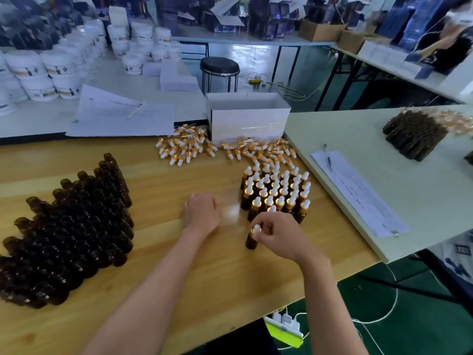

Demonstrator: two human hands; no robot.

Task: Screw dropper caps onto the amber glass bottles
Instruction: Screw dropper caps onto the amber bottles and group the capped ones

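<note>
Stool (219,66): round black seat, metal legs, on a glossy grey floor (258,56) that reflects pale light.
Behind the stool: long pale table (243,39).
Right of the stool: pale table on dark folding legs (384,66).
Left of the stool: white table (38,119).
In front of the stool: wooden worktable (179,265), with a pale-topped table (384,201) alongside.
</note>
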